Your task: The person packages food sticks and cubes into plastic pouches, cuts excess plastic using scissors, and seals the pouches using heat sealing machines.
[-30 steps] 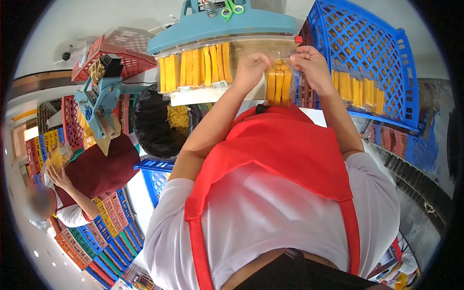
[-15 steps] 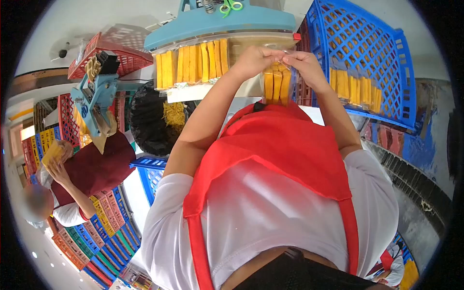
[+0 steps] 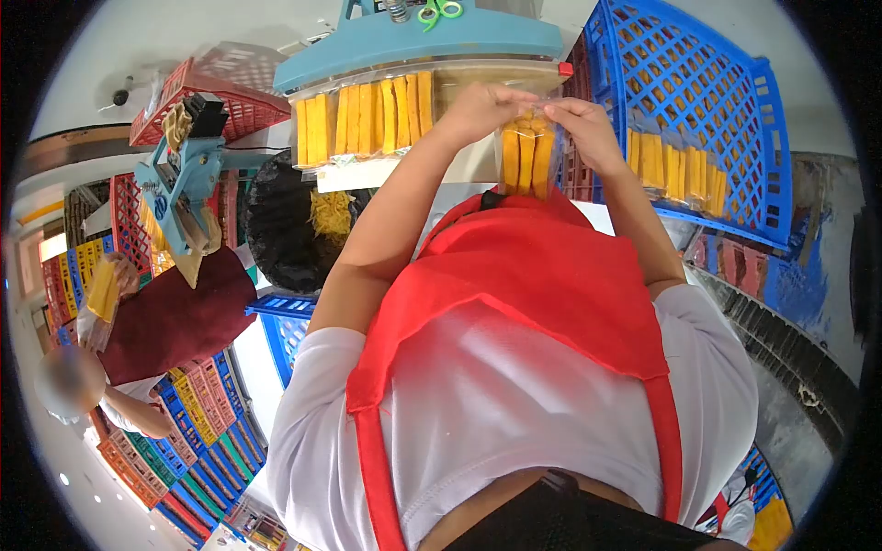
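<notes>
My left hand (image 3: 487, 112) pinches the top edge of a clear plastic bag (image 3: 527, 161) of yellow sticks, which hangs upright just above my red apron. At the bag's other top corner, my right hand (image 3: 581, 129) grips the plastic with thumb and forefinger. The two hands are close together, fingertips nearly meeting. Left of them, several filled bags (image 3: 363, 119) lie side by side along the front of a light blue sealing machine (image 3: 423, 46).
A blue crate (image 3: 694, 110) with filled bags stands at the right. Green scissors (image 3: 439, 13) rest on the machine. A black-lined bin (image 3: 285, 225) with yellow scraps is at left, near another blue machine (image 3: 188, 188). A co-worker in a maroon apron (image 3: 175, 312) holds a bag at far left.
My left hand has moved right along the bag's top, toward my right hand. The bag stays in place. At far left the co-worker has shifted and the bag held there is tilted differently.
</notes>
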Demonstrator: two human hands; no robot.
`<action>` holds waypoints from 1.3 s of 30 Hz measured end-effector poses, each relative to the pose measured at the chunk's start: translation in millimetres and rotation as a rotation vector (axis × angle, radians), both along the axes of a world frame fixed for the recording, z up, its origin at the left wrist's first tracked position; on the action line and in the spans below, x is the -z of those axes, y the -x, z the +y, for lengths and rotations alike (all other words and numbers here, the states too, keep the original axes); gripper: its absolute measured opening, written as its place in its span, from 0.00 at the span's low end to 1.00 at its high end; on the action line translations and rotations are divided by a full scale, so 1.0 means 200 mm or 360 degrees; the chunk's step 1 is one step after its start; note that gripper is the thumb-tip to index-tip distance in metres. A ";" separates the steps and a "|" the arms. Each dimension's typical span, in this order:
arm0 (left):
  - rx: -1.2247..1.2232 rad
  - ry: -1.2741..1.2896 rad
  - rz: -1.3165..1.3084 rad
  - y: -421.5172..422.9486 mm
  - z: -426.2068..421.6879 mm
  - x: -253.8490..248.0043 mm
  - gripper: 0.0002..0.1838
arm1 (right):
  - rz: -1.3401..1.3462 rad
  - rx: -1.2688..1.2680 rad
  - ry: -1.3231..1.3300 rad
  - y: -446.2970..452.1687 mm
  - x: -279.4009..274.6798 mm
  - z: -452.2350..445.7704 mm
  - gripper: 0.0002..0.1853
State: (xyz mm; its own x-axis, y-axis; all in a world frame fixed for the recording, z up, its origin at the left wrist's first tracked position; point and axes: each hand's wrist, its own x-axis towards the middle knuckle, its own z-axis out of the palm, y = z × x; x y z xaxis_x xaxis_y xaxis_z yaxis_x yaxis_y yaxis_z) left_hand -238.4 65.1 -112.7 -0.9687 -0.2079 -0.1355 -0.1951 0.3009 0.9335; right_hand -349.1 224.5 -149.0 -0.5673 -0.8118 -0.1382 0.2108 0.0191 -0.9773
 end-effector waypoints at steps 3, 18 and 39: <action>-0.0126 0.0051 0.0140 -0.01 0.02 0.02 0.11 | -0.0090 0.0061 -0.0047 0.00 0.01 -0.01 0.11; -0.0596 -0.1592 0.0451 -0.08 0.12 0.22 0.17 | -0.0743 0.0569 0.0281 -0.14 0.03 -0.07 0.11; -0.0524 0.0160 0.0263 -0.06 0.08 0.09 0.17 | -0.0788 0.0419 0.0225 -0.12 -0.03 -0.07 0.08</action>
